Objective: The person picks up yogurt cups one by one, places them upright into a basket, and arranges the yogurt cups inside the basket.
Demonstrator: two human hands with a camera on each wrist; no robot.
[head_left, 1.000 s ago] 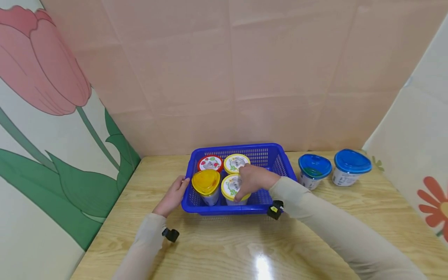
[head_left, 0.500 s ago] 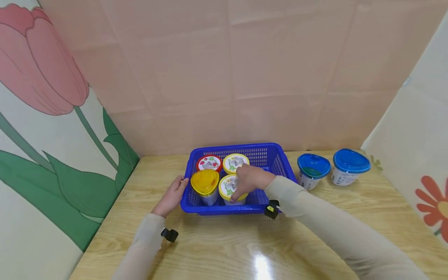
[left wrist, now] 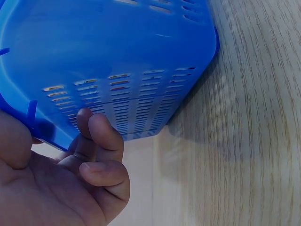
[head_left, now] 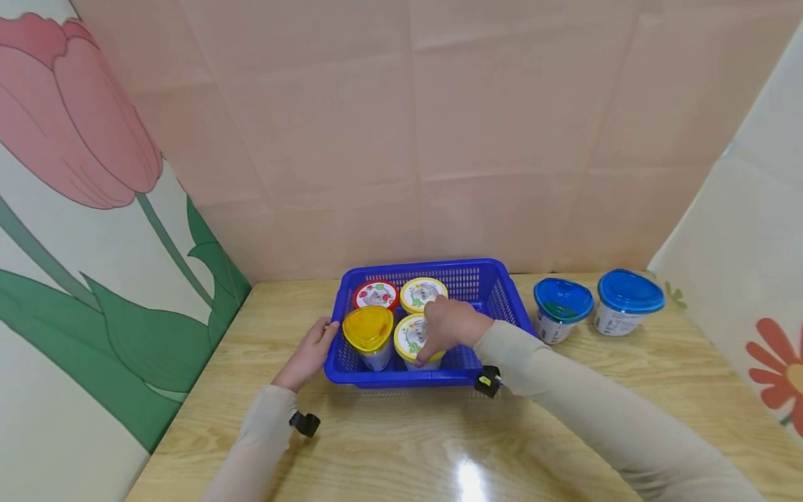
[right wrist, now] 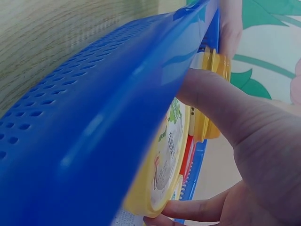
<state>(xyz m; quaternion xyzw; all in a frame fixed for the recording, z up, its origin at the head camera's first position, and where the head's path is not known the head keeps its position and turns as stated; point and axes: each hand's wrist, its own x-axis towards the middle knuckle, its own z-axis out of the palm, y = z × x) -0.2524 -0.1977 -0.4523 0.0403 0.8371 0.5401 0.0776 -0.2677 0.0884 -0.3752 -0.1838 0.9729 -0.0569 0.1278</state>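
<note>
The blue basket (head_left: 410, 377) holds several tubs on its left side. My left hand (head_left: 309, 354) grips the basket's left rim, the thumb over the edge and the other fingers curled outside the wall (left wrist: 108, 37). In the front row, my right hand (head_left: 453, 326) spans a white tub with a yellow-rimmed lid (head_left: 410, 336), thumb at its near side and fingers at the far side; the right wrist view shows fingertips at the lid's edge (right wrist: 146, 188). Left of it stands a tub with a clear yellow lid (head_left: 368, 328). Behind are a red-rimmed tub (head_left: 376, 294) and another yellow-rimmed tub (head_left: 422, 293).
Two white tubs with blue lids, one nearer (head_left: 563, 300) and one farther right (head_left: 630, 291), stand on the wooden table (head_left: 401, 439) right of the basket. A pink-beige covering (head_left: 414, 139) rises behind, with flower-patterned panels at both sides.
The front yellow-rimmed tub and my right hand have shifted slightly left, towards the clear-yellow-lidded tub. My left hand stays on the basket's rim.
</note>
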